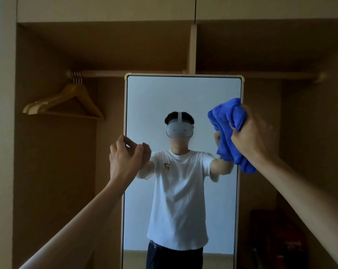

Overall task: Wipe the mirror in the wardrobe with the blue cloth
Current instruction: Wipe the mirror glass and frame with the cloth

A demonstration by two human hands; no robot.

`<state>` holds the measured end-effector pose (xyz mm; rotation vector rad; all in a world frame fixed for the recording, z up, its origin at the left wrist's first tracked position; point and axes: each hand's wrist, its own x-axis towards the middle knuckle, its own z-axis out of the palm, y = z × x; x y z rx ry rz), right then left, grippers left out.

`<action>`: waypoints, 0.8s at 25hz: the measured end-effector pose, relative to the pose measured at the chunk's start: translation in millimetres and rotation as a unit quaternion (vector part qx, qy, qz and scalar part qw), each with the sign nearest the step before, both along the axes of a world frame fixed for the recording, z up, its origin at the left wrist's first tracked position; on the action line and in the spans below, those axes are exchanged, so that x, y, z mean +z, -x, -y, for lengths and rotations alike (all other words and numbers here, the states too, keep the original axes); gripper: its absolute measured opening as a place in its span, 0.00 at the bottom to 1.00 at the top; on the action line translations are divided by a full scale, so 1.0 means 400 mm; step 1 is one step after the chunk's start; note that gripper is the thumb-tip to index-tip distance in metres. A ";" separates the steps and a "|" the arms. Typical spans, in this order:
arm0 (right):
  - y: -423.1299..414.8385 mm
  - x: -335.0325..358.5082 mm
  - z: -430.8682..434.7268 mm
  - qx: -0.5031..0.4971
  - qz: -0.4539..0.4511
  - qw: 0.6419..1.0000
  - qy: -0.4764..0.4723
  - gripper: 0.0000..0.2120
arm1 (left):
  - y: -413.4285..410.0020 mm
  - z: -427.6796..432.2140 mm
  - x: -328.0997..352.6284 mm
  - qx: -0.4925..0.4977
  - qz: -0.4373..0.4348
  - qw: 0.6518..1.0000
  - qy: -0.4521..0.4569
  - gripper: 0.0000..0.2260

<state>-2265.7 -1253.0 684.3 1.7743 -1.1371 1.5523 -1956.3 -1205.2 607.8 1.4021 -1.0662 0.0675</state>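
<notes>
Far left first: wooden hangers (67, 102) bunched on the rail (133, 73) in the upper left of the frame, inside the brown wardrobe (53, 171).

Next, left hand (125, 157) at the left edge of the mirror (183, 105), a little above the middle of the frame. Partly closed: fingers (120, 141) hooked around the pale frame, thumb (139, 150) pressed on the glass side, so a light pinch on the mirror's edge. Forearm running down to the lower left corner.

Centre: tall upright mirror with rounded gold-coloured corners, standing in front of the wardrobe divider, top edge just under the rail. Reflected in the glass, a person in a white T-shirt and dark trousers, wearing a white headset, both arms stretched forward.

Right of centre: blue cloth (227, 131), bunched and crumpled, against the upper right part of the glass, loose end hanging down over the mirror's right frame. Right hand (251, 133) closed in a tight fist on the cloth, knuckles toward the camera, slightly blurred. Forearm leading off to the lower right corner.

Far right, low in the frame: something dark red (276, 239) on the wardrobe floor, too dim to identify.
</notes>
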 end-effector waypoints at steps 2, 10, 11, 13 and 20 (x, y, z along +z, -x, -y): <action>-0.019 -0.005 0.002 -0.002 0.026 1.000 -0.015 0.10 | -0.003 0.003 0.000 0.000 0.003 1.000 0.001 0.29; -0.130 0.001 -0.016 0.000 0.001 1.000 -0.017 0.15 | -0.016 -0.007 0.013 -0.044 -0.031 0.999 0.004 0.22; -0.156 0.002 -0.021 -0.004 -0.014 1.000 -0.012 0.16 | -0.019 -0.009 0.014 -0.052 -0.035 0.998 0.003 0.22; -0.214 -0.003 -0.030 -0.004 -0.041 0.999 -0.007 0.18 | -0.022 -0.013 0.016 -0.072 -0.044 0.996 0.005 0.19; -0.440 -0.027 -0.068 0.021 -0.092 0.995 -0.004 0.21 | -0.027 -0.041 0.046 -0.157 -0.113 0.981 0.005 0.29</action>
